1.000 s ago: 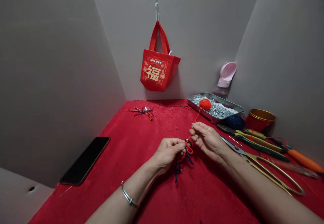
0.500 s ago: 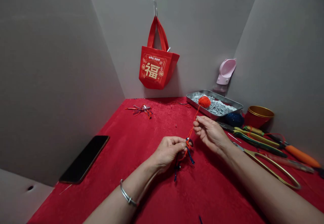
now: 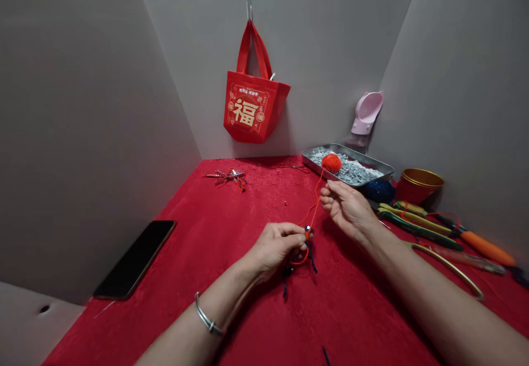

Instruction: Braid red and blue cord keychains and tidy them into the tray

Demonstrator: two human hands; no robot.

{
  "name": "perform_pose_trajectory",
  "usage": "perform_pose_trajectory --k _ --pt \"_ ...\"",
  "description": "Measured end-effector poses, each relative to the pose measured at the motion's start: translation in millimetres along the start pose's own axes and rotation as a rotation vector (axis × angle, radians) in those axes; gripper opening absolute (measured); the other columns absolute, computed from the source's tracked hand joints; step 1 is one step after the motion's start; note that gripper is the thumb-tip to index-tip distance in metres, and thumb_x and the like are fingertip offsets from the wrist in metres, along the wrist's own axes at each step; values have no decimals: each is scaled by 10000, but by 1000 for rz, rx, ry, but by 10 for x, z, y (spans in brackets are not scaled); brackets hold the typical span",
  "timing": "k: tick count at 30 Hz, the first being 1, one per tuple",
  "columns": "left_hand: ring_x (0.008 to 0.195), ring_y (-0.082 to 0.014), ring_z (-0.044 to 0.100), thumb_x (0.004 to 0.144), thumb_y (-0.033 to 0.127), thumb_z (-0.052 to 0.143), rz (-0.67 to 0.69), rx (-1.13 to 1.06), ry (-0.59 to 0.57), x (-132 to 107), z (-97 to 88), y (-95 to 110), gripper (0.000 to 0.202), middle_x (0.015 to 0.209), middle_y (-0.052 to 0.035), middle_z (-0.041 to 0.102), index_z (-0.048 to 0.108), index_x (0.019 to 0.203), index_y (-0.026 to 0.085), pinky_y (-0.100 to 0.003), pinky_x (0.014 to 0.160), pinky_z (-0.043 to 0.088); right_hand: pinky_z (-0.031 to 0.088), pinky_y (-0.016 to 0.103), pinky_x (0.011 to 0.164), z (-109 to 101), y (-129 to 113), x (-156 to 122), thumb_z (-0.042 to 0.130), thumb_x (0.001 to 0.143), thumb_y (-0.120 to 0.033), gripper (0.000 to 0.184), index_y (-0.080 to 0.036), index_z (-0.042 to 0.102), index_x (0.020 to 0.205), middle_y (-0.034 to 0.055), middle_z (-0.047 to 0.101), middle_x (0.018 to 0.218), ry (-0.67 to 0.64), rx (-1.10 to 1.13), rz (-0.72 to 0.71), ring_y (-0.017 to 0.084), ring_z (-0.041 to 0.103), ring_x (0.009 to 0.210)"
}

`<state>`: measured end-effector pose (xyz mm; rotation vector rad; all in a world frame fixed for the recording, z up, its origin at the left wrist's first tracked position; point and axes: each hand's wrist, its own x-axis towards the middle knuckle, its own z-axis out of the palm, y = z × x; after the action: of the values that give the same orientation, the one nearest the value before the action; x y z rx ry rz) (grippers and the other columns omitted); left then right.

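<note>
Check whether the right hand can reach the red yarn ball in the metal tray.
Probably yes: the right hand is just short of the red yarn ball, with only its thread between them.

The left hand [image 3: 275,250] closes over the knotted cord [image 3: 308,233] — the strands inside those fingers are lost from view! Past the right hand [image 3: 347,209], the forearm covers the blades of the gold scissors [image 3: 452,268], a dark tool tip [image 3: 521,276] runs off the frame — and ahead of the left hand, a speck [image 3: 286,203], too small to call!
</note>
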<state>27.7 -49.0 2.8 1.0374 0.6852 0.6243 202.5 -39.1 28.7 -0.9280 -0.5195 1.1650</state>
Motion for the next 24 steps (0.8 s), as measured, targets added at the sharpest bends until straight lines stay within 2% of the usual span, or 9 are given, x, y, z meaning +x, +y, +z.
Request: perform_pose_trajectory --k 6,12,17,24 --pt "443 -56 456 626 169 643 -1 -80 -4 24 -13 -26 162 553 -2 577 639 778 111 -211 505 327 396 116 391 -16 18 15 617 709 -162 111 -169 509 685 -28 564 560 -41 -6 5 45 498 442" --pt "432 -52 446 602 164 641 -46 -65 17 16 -5 -5 202 547 -9 575 652 790 91 -203 486 324 400 110 390 -10 34 28 599 730 -158 97 -164 518 676 -26 563 549 -15 -17 0 40 493 430" --pt "431 -50 450 592 190 655 -85 -45 -39 24 -18 -22 243 557 -17 576 662 806 75 -198 484 335 385 108 374 3 39 32 623 706 -154 113 -162 516 672 -29 555 540 -1 -35 -19 40 483 417" --pt "433 -52 445 576 175 629 -74 8 -19 15 7 -12 219 546 -13 568 663 766 72 -204 489 332 383 110 375 29 26 44 599 721 -143 117 -163 509 649 -35 550 522 27 -86 -56 36 478 399"
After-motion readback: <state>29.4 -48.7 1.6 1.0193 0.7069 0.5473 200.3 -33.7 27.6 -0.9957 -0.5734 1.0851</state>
